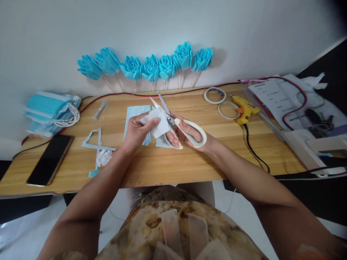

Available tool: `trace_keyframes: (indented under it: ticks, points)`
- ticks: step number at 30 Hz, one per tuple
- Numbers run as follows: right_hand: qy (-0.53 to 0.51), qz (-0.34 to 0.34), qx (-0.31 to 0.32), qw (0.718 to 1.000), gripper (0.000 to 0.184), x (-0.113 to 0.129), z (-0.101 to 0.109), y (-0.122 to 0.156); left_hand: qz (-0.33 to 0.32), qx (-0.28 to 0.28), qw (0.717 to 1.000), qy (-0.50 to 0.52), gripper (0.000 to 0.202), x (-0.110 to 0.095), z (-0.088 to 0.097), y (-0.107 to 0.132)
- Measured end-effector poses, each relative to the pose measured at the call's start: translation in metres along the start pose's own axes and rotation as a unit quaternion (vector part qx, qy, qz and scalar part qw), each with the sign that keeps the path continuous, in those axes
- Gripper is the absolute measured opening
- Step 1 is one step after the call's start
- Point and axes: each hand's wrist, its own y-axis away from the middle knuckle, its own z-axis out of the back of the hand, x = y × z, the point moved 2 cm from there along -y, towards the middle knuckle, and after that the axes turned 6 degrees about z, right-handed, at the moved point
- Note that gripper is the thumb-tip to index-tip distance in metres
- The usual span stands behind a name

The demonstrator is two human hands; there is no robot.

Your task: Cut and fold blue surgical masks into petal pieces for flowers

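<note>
My left hand [139, 130] pinches a small folded piece of pale mask fabric [155, 122] between thumb and fingers. In my right hand [189, 131] is a pair of scissors [202, 136] with white handles, thumb and fingers through the loops. Their blades stand apart, pointing away from me, at the right edge of the fabric. Whether they touch it is hard to make out. Under my left hand lies a flat stack of light blue mask material [137, 110]. Another pale piece [162, 141] lies on the table beneath the scissors, partly hidden.
Several blue fabric flowers [151, 68] on sticks lean against the wall. At left are bagged masks [46, 110], a phone [50, 160] and cut scraps [104, 157]. Tape rolls [215, 95], a yellow glue gun [245, 109] with a cord, and a cluttered tray [292, 148] occupy the right side.
</note>
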Motion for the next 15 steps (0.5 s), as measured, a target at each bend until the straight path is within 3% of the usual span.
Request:
trace_keyframes:
  ticks: [7, 15]
  points:
    - [0.006, 0.001, -0.018, 1.0, 0.063, 0.004, -0.004, 0.0, 0.006, -0.014, 1.0, 0.017, 0.034, 0.005, 0.003, -0.002]
    - [-0.007, -0.021, -0.041, 0.999, 0.077, 0.013, -0.006, -0.001, 0.012, -0.027, 0.999, 0.034, 0.033, 0.005, 0.004, -0.004]
